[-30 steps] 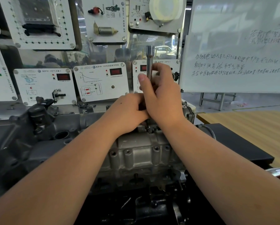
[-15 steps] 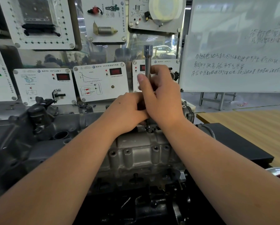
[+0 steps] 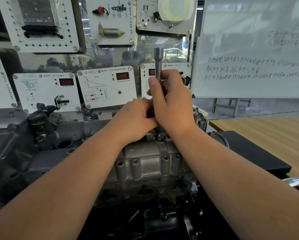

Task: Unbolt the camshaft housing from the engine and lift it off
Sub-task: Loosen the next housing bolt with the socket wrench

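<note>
The grey cast camshaft housing (image 3: 145, 163) lies across the top of the engine (image 3: 41, 153), with several bolt bosses along its near edge. A steel socket wrench (image 3: 158, 63) stands upright over a bolt (image 3: 157, 135) at the housing's far edge. My right hand (image 3: 173, 104) grips the wrench shaft, thumb up along it. My left hand (image 3: 136, 118) is curled around the lower part of the shaft, pressed against my right hand. The wrench's lower end is hidden by both hands.
Instrument panels (image 3: 105, 87) stand on a board right behind the engine. A whiteboard (image 3: 252, 49) is at the right, above a wooden table (image 3: 266, 135). A black mat (image 3: 249, 153) lies beside the engine. Dark engine parts (image 3: 162, 219) sit below the housing.
The wrench and both hands have stayed almost in place; my right hand shifted slightly on the shaft.
</note>
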A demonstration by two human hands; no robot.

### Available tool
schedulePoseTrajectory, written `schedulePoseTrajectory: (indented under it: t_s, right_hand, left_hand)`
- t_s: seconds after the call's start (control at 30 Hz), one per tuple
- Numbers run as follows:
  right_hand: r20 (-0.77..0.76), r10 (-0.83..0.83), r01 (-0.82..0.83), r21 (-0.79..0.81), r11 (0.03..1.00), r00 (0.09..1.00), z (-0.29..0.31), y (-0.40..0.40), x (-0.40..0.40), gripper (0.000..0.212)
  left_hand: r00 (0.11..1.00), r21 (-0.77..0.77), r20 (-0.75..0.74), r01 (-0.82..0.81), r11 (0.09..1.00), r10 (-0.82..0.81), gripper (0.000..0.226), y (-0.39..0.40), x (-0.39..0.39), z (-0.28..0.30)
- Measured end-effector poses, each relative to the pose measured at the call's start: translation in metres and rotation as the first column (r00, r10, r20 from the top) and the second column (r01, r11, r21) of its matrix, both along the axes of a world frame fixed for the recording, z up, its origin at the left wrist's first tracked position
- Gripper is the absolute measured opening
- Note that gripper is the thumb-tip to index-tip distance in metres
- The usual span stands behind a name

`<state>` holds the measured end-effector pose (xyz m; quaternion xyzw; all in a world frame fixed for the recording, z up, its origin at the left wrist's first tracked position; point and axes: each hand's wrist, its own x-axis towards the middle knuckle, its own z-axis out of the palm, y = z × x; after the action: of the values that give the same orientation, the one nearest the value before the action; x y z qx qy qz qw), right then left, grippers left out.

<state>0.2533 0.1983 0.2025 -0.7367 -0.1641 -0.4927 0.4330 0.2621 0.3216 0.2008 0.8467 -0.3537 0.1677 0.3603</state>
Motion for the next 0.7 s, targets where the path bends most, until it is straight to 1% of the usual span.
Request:
schedulePoseTrajectory:
  t_s: [0.17,0.23,0.3,0.37,0.43,0.5,0.6,0.7]
  right_hand:
    - [0.01,0.004,-0.004,0.035,0.999,1.0,-0.0006,-0.0009,0.002,0.033]
    - [-0.002,0.007,-0.007,0.04,0.999,1.0,-0.0001,-0.0008,0.0018,0.031]
    - [-0.013,0.015,-0.015,0.036,0.999,1.0,0.0002,-0.0007,0.0009,0.03]
    - [0.008,0.014,-0.014,0.015,1.0,1.0,-0.0001,-0.0006,0.0007,0.027]
    - [0.021,0.006,-0.006,0.007,1.0,1.0,0.0,-0.0004,0.001,0.03]
    - [0.013,0.012,-0.013,0.026,1.0,1.0,-0.0001,-0.0009,0.0028,0.034]
    - [0.0,0.019,-0.019,0.037,0.999,1.0,-0.0008,-0.0019,0.0039,0.035]
    - [-0.004,0.01,-0.01,0.004,1.0,1.0,-0.0002,-0.001,0.0024,0.035]
  left_hand:
    - [0.999,0.011,-0.04,0.024,1.0,-0.024,0.032,-0.0012,-0.0016,0.0011]
    - [0.999,0.012,-0.048,0.021,1.0,-0.02,0.028,-0.0007,-0.0018,0.0017]
    - [0.999,0.009,-0.044,0.01,1.0,-0.01,0.029,-0.0006,-0.0022,0.0019]
    - [1.0,0.007,-0.021,0.011,1.0,-0.011,0.032,-0.0004,-0.0018,0.0013]
    - [1.0,0.005,0.001,0.009,1.0,-0.009,0.033,-0.0003,-0.0011,0.0007]
    - [1.0,0.012,0.005,0.001,1.0,-0.001,0.029,-0.0015,-0.0003,-0.0001]
    - [0.999,0.033,-0.035,-0.008,0.999,0.009,0.018,-0.0022,0.0006,-0.0001]
    - [0.999,0.027,-0.036,-0.021,0.999,0.022,0.02,-0.0005,0.0009,0.0011]
